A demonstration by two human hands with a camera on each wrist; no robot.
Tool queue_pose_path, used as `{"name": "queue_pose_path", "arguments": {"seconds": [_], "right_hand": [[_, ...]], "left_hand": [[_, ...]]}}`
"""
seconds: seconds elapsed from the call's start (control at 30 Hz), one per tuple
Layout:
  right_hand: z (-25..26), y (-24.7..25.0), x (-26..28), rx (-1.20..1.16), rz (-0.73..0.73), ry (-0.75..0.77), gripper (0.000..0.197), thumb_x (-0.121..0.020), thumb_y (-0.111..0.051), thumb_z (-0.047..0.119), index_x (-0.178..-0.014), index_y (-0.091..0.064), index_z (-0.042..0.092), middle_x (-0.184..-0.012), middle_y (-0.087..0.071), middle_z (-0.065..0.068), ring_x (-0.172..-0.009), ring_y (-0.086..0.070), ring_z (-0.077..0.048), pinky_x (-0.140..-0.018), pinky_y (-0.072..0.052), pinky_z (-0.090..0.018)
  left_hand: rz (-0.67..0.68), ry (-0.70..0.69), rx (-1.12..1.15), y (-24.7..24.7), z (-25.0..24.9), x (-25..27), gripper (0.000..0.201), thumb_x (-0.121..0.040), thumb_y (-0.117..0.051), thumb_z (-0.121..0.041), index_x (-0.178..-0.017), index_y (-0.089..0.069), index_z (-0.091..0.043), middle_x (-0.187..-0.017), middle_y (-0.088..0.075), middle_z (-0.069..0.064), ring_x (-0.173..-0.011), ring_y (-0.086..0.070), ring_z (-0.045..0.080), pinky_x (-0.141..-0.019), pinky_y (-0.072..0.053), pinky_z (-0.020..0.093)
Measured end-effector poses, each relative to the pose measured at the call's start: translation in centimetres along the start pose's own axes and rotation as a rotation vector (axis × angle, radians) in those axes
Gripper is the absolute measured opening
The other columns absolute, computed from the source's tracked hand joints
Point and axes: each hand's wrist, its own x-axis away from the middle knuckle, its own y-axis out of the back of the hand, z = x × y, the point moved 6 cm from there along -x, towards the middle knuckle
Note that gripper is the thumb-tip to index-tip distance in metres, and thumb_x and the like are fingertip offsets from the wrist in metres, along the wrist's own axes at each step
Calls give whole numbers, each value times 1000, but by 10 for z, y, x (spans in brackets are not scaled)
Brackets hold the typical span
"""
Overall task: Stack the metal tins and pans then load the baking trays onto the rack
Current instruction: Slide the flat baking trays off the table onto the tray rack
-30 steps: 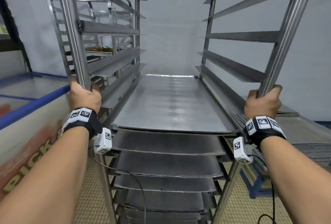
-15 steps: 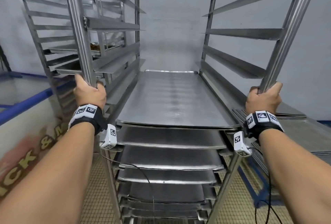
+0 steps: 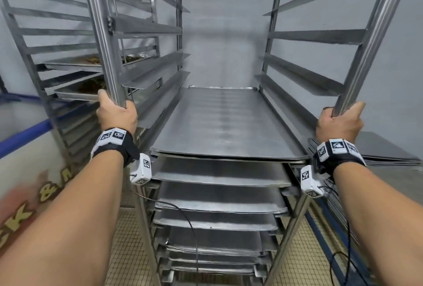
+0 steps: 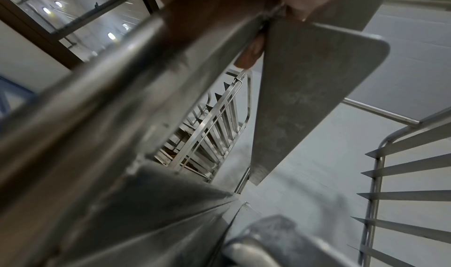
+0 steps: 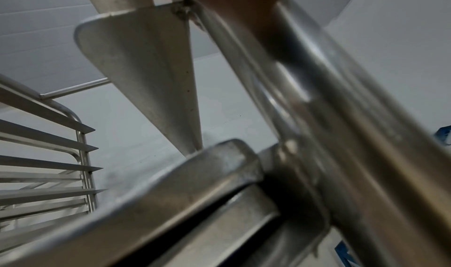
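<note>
A tall steel rack [image 3: 318, 36] stands right in front of me, its lower runners filled with several flat baking trays [image 3: 226, 123]. The upper runners hold nothing. My left hand [image 3: 116, 114] grips the rack's near left post [image 3: 98, 34], fingers curled round it. My right hand [image 3: 338, 121] grips the near right post [image 3: 370, 41] the same way. In the left wrist view the post [image 4: 122, 97] fills the frame under my fingers [image 4: 251, 51]. In the right wrist view the right post [image 5: 317, 97] runs across, with a tray edge [image 5: 171, 184] below.
A second rack [image 3: 52, 41] stands to the left, with trays of browned food [image 3: 91, 84] on its runners. A chest freezer with a blue rim [image 3: 25, 134] is at my left. Stacked flat trays [image 3: 384, 148] lie on a surface at right. The floor is tiled; a cable hangs by the rack.
The rack and I have shifted relative to the room: the second rack and the freezer have slid across the left side of the view. Both hands keep their grip on the posts.
</note>
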Motion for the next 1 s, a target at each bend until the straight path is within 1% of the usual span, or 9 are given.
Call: {"name": "queue_pose_path", "arguments": {"seconds": [0.1,0.17,0.37,0.5,0.7,0.83,0.9,0.97,1.0], "right_hand": [[-12,-28,-15,-10,18,-9,25,-88,-48,14,-108,-46,-1,-76,-53,-13,-64,-48,-31,-60,-35,-31],[-18,-47,-25,-14,24,-10,23,-88,-47,14,-107,-45,0,-74,-52,-13,-63,-47,-32,-59,-35,-32],[-36,-95,-53,-10,36,-33,23,-88,-47,16,-106,-44,2,-75,-53,-14,-64,-51,-34,-59,-44,-40],[-48,-124,-69,-9,42,-41,23,-88,-47,16,-107,-44,4,-76,-53,-14,-64,-52,-35,-59,-45,-40],[-60,-171,-87,-6,54,-45,20,-88,-47,18,-103,-41,5,-73,-51,-14,-62,-53,-37,-56,-47,-43],[-71,-205,-103,-21,93,-72,15,-90,-46,15,-102,-40,7,-67,-44,-5,-56,-46,-31,-56,-41,-36],[-76,-221,-111,-29,99,-86,13,-92,-46,14,-101,-40,8,-66,-42,-2,-51,-45,-19,-56,-36,-32],[-81,-238,-119,-38,95,-94,18,-92,-47,13,-106,-42,2,-71,-47,-8,-52,-44,-10,-57,-34,-30],[-83,-245,-123,-44,92,-96,20,-93,-47,12,-108,-43,0,-75,-49,-10,-52,-44,-10,-58,-34,-29]], "left_hand": [[-4,-2,-2,-30,2,-14,32,-86,-50,-23,-114,-43,-7,-104,-60,23,-90,-59,39,-76,-48,40],[-8,-2,-12,-49,2,-23,33,-86,-50,-23,-114,-43,-7,-105,-59,25,-90,-57,39,-76,-47,40],[-28,11,-19,-103,1,-47,29,-90,-51,-20,-115,-43,-7,-97,-51,15,-80,-48,30,-71,-38,33],[-30,-9,-5,-138,2,-65,32,-90,-52,-21,-116,-42,-6,-96,-55,15,-78,-50,31,-70,-39,34],[-32,-31,9,-186,11,-94,32,-89,-54,-24,-115,-42,-8,-93,-56,10,-79,-54,31,-73,-44,35],[-24,-50,11,-220,12,-112,31,-90,-55,-25,-111,-42,-7,-88,-55,11,-75,-54,31,-70,-43,34],[-16,-37,-11,-236,10,-119,27,-92,-55,-22,-112,-44,-6,-77,-51,6,-72,-48,27,-66,-36,32],[-17,-52,-14,-251,7,-126,20,-92,-55,-18,-105,-41,-11,-69,-46,-1,-70,-46,25,-64,-33,28],[-16,-64,-6,-260,6,-131,20,-92,-55,-17,-102,-39,-13,-70,-48,0,-71,-46,25,-65,-33,27]]}}
